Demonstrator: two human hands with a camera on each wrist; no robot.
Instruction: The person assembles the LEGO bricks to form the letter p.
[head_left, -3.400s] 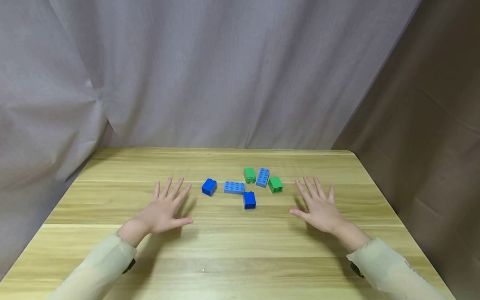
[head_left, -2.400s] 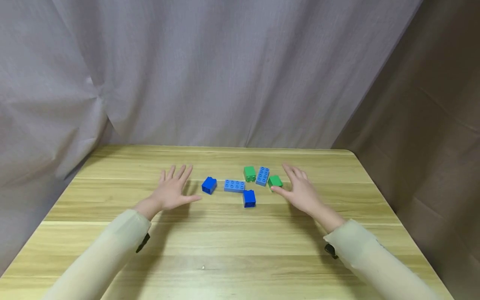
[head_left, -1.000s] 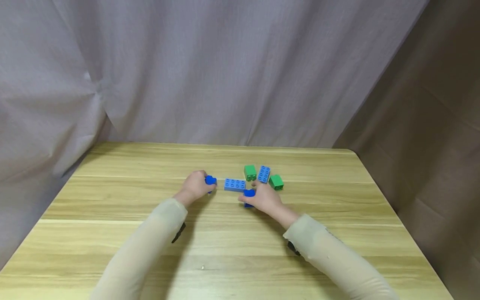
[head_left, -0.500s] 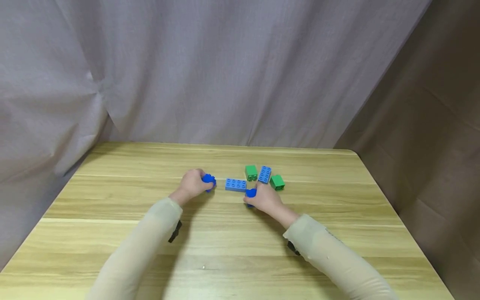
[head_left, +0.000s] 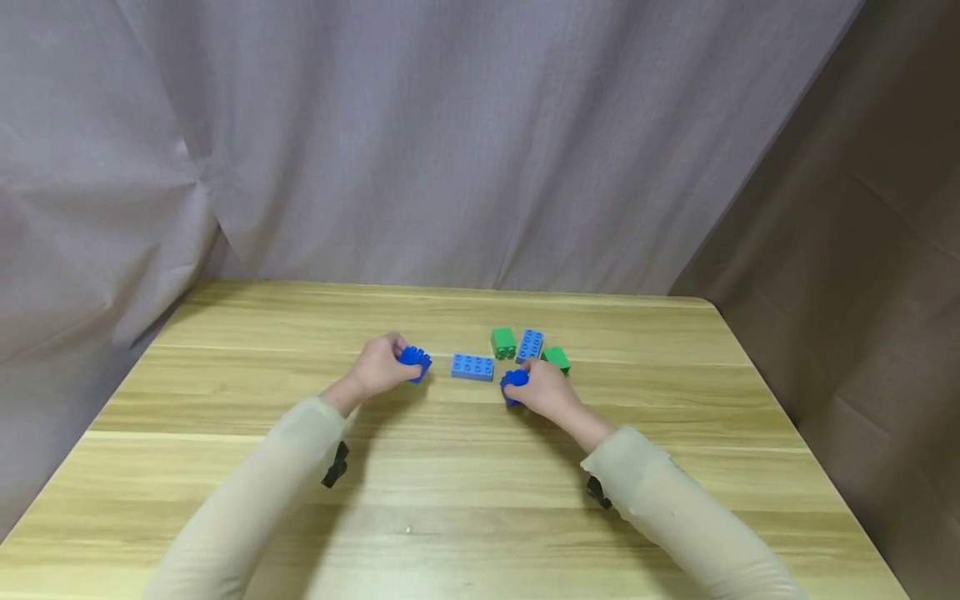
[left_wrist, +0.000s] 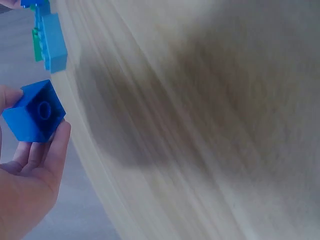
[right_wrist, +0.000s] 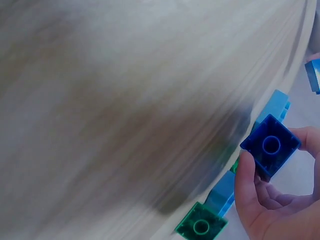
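Observation:
My left hand point(head_left: 375, 367) pinches a dark blue toy building brick point(head_left: 415, 363) between thumb and fingers, studs toward the back. In the left wrist view the hollow underside of this brick point(left_wrist: 42, 111) shows, with a round tube inside. On the right, a second dark blue brick point(head_left: 514, 386) is gripped by my right hand point(head_left: 552, 392), and the right wrist view shows its square open bottom point(right_wrist: 271, 145). Between the hands lies a lighter blue eight-stud brick point(head_left: 472, 367), studs up.
Beyond the right hand are another lighter blue brick point(head_left: 529, 345) and two green bricks, one behind point(head_left: 503, 342) and one to the right point(head_left: 557, 359), partly covered by the hand. Grey curtains point(head_left: 480, 150) hang behind the wooden table point(head_left: 450, 500).
Both hands, first spread flat above the table, have come inward and each taken a dark blue brick. Over the last second the bricks have tilted and the hands drawn slightly apart.

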